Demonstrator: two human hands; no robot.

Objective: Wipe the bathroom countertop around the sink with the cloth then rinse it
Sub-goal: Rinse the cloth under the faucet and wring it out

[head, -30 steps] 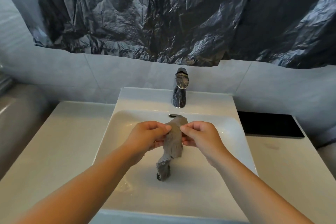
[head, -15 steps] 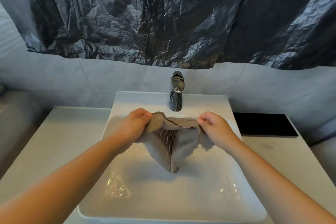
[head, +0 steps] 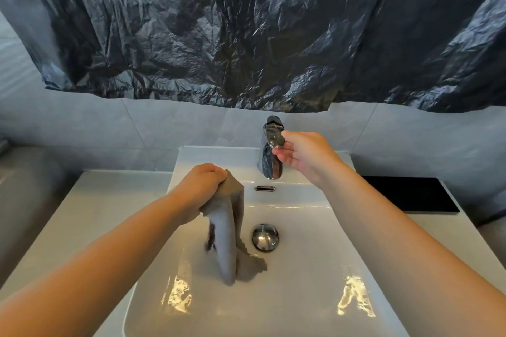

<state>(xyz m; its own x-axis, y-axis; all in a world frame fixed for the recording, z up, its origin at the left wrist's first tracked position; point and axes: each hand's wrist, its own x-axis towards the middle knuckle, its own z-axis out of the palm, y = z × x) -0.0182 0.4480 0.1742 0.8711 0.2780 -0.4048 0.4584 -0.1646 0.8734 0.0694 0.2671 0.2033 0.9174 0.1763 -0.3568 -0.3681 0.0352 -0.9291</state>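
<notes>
1. Left hand [head: 201, 186]: closed in a fist around the upper end of the cloth [head: 228, 230], held above the left half of the sink [head: 301, 295].
2. Cloth: grey, gathered into a long bunch that hangs down from the fist; its lower end lies crumpled on the floor of the basin, just left of the drain plug [head: 265, 236] and apart from it.
3. Right hand [head: 304, 156]: partly open, fingers curled, with the fingertips [head: 282, 157] touching the lever on top of the tap [head: 269, 152]. The thumb lies above the lever's edge and the other fingers below it. Whether the lever is pinched firmly cannot be told.
4. Tap: chrome, upright at the back centre of the sink; whether water is running from it cannot be told.
5. Overflow slot [head: 264, 188]: a small chrome opening in the rear wall of the basin, below the tap.
6. Sink: white, rectangular, set on the counter [head: 90, 213]; bright reflections show on the basin floor to the left and to the right.
7. Black slab [head: 408, 194]: flat, lying on the counter to the right of the sink, near the wall.
8. Black plastic sheet [head: 246, 30]: crumpled, covering the tiled wall above the tap.
</notes>
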